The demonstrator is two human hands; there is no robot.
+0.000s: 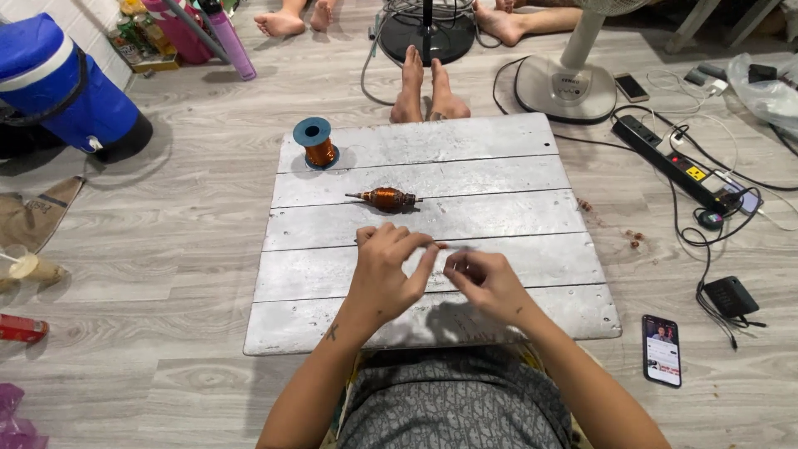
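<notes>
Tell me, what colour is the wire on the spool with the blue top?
Coppery orange. The spool stands at the far left corner of the white board, clearest in the head view.

Something between fingertips [438,246], too small

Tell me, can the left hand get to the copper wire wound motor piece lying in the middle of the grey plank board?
Probably yes. The left hand hovers just short of the copper wound motor piece on the grey plank board, and nothing lies between them. The blue-capped spool of copper wire stands farther back, off to the side.
</notes>
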